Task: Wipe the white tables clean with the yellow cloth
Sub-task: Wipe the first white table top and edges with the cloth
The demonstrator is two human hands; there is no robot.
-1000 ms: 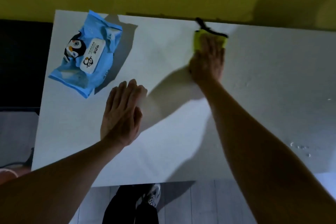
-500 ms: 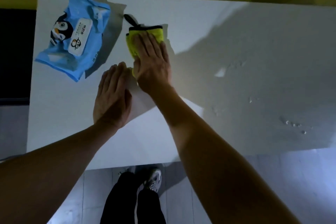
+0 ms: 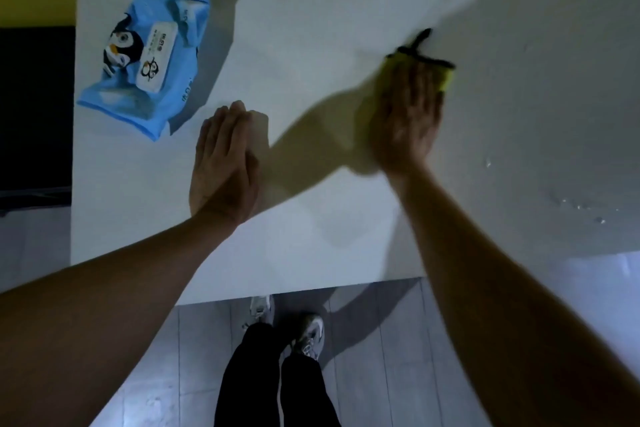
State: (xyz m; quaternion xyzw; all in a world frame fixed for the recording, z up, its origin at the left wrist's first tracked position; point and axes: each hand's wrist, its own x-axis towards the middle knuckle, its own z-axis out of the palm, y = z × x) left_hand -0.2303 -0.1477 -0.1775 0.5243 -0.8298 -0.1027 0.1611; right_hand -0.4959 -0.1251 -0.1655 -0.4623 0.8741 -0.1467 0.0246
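On the right part of the white table point(image 3: 311, 28), in the upper right of the frame, the right hand point(image 3: 407, 121) lies flat with straight fingers and presses the yellow cloth point(image 3: 446, 76) onto the surface (the hand is blurred). Only the cloth's far edge with its black trim shows beyond the fingertips. Near the centre, the left hand point(image 3: 225, 163) rests flat and relaxed on the table, holding nothing. At the upper left lies a blue wipes pack point(image 3: 149, 55) with a penguin picture. Some small drops point(image 3: 588, 210) sit at the right.
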